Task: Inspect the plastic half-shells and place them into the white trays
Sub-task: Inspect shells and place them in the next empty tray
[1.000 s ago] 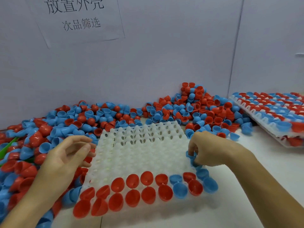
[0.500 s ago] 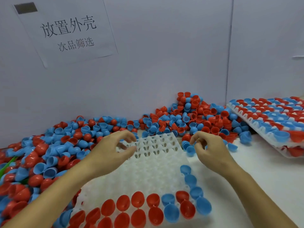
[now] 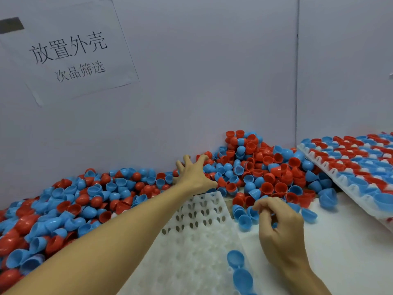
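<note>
Right hand (image 3: 280, 233) perhaps empty, tray (image 3: 200, 248) cut off

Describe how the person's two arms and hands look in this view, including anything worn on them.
Both are bare. The left hand and its long forearm show no sleeve, glove, watch or ring anywhere in view. The right hand is likewise ungloved, with no ring or wristband visible, and its forearm is uncovered to the frame's bottom edge. No markings show on either arm.
</note>
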The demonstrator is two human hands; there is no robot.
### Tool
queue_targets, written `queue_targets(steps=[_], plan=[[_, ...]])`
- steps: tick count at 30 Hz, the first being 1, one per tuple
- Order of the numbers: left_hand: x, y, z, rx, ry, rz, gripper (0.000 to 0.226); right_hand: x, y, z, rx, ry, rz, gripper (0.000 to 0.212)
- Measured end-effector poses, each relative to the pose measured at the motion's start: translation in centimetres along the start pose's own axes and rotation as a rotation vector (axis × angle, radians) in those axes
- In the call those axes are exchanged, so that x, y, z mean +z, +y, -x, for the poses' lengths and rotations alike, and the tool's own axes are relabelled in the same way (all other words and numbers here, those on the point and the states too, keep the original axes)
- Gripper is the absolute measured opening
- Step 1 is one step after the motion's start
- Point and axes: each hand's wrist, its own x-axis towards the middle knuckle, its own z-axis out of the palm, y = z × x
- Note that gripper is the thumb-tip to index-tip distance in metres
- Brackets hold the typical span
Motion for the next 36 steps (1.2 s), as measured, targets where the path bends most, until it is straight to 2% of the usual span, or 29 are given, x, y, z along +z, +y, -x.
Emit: queue_targets(steps=[4,9,14,18,22,26,29,36], plan=[[1.7,1.0,-3.1,-0.116,-0.140,-0.064,0.094,0.3,0.5,-0.1,-0.004,-0.048,0.021,0.024],[1.7,1.3,-5.4,-0.246,-0.206,-0.051,0.105,0.5,0.7,-0.2,0.010,-0.060,0.030,0.021],[2.4,0.6,-5.5,-0.267,-0.032,-0.057,0.085,0.5,0.7,-0.1,0.016,-0.067,0.038,0.020],[2.3,-0.1,-5.8,-0.293,-0.119,-0.065,0.091,0.6,0.8,-0.2,0.012,-0.073,0.048,0.021],[2.0,-1.4,-6.0,-0.245,-0.037,-0.037,0.075,0.6,0.7,-0.1,0.008,-0.083,0.054,0.021],[0.8,-3.0,-6.4,-0.247,-0.026,0.170,0.072,0.6,1.2,-0.1,0.000,-0.095,0.084,0.030],[-0.6,-4.0,-6.6,-0.241,0.045,0.437,0.051,0.7,1.4,-0.1,-0.001,-0.121,0.118,0.040],[-4.4,-6.7,-6.0,-0.356,0.156,0.916,0.041,0.6,1.4,0.0,-0.018,-0.130,0.121,0.043]])
